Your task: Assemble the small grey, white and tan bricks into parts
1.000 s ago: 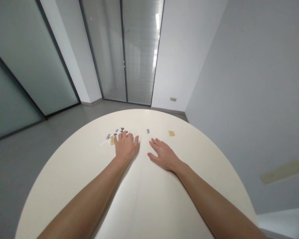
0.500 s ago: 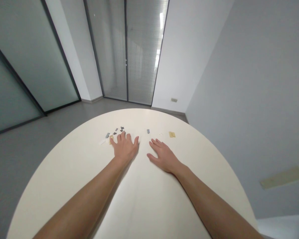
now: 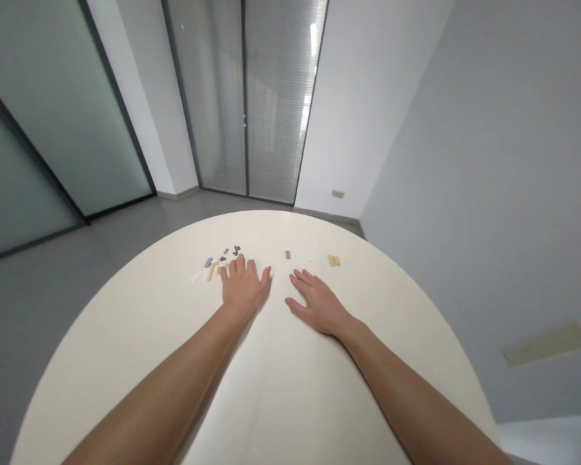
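Note:
My left hand [image 3: 243, 286] lies palm down with its fingers spread, its fingertips beside a scatter of small flat pieces. Among these are dark grey pieces [image 3: 237, 249], a blue-grey piece [image 3: 208, 262], a tan strip [image 3: 211, 272] and a white strip [image 3: 197, 276]. More tan bits are partly covered by the left fingers. My right hand [image 3: 319, 301] rests on the table, fingers stretched out and thumb apart, holding nothing. Beyond it lie a small blue-grey piece [image 3: 287, 254], tiny white bits [image 3: 312, 260] and a tan piece [image 3: 334, 261]. The pieces are too small to name.
A round white table [image 3: 281, 400] carries everything, its curved far edge just past the pieces. Behind it stand a glass partition with blinds [image 3: 271, 129] and a white wall [image 3: 358, 97]. Beige tape [image 3: 552, 345] is stuck on the right wall.
My left hand's outer finger has drawn inward, uncovering more of the tan strip and tan bits. The right hand has stayed in place.

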Tool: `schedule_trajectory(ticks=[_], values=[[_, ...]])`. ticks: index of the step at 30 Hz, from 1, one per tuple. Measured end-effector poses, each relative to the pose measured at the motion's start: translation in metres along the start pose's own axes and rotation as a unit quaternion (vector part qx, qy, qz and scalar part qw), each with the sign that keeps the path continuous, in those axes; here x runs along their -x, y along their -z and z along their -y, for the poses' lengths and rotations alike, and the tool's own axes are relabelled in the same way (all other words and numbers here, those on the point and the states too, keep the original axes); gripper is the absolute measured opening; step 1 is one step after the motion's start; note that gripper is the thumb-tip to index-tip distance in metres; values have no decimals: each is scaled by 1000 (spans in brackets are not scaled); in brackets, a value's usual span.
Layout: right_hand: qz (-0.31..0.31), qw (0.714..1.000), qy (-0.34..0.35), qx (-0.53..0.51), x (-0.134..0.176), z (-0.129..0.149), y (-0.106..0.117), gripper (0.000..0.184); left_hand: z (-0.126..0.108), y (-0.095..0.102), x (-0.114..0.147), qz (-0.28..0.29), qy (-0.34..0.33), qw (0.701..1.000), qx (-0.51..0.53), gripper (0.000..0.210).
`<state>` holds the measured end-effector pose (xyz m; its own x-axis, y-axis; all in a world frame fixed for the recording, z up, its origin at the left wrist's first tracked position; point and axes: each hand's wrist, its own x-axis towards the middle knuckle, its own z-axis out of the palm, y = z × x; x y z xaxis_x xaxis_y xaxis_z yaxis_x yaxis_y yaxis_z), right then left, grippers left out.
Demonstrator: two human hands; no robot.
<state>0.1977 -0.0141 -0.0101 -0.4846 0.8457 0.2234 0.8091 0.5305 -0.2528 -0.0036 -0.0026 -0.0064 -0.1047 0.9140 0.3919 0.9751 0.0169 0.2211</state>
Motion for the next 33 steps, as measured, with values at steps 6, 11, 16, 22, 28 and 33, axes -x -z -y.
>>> schedule_trajectory(ticks=[6,11,16,22,28,33], values=[[4,1000,-10,5,0,2,1,62,2,-4,-3,-12,-44,998,35,34],[3,1000,-8,6,0,2,2,61,-1,-5,-4,24,-110,986,122,28],[-11,1000,-7,-3,0,2,1,59,-1,-10,-5,65,-212,946,237,41],[-75,996,-27,-34,-2,5,-1,40,-5,-9,0,93,-274,899,328,53],[-100,990,-45,-90,-3,6,6,15,-9,-4,4,132,-298,869,371,48],[-107,986,-85,-94,-5,5,9,14,-9,-10,2,97,-272,894,343,46]])
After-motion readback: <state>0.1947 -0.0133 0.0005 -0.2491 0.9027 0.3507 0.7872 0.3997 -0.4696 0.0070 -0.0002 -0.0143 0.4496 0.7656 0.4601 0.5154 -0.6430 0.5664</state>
